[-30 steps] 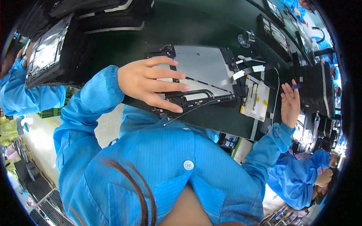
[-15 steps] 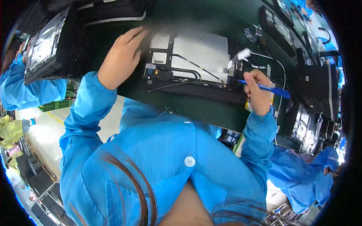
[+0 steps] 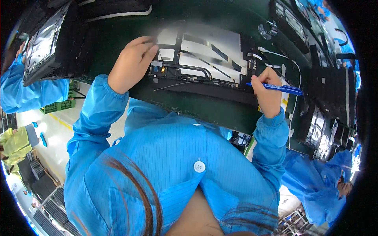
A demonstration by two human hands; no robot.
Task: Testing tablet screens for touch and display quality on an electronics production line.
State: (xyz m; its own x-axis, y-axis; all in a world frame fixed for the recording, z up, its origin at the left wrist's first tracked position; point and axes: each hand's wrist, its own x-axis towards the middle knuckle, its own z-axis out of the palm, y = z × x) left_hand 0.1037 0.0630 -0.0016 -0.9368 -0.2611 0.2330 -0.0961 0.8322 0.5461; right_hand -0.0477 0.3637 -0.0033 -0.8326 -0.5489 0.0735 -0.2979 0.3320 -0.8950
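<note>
An opened tablet-like device [image 3: 208, 51], with a silvery panel, black ribbon cables and small boards, sits in a black foam tray [image 3: 204, 93] on the dark green table. At the device's left edge is my left hand [image 3: 132, 65], its fingers and thumb closed on that edge; the fingertips are partly hidden. Near the lower right corner my right hand [image 3: 268, 92] pinches a blue pen [image 3: 284, 89], its tip pointing left at the device's right border. A thin wire [image 3: 173, 85] runs along the device's near side.
A white cable [image 3: 293, 67] curves beyond my right hand. A clear round tape roll [image 3: 266, 30] stands at the far right. Black trays holding similar devices [image 3: 46, 43] rise at the left, with more black trays [image 3: 328, 92] at the right. Co-workers in blue sit on both sides.
My left hand has lowered slightly and its spread fingers have closed at the device's edge. The blurred white piece over the device's right side is gone. The pen stays in my right hand.
</note>
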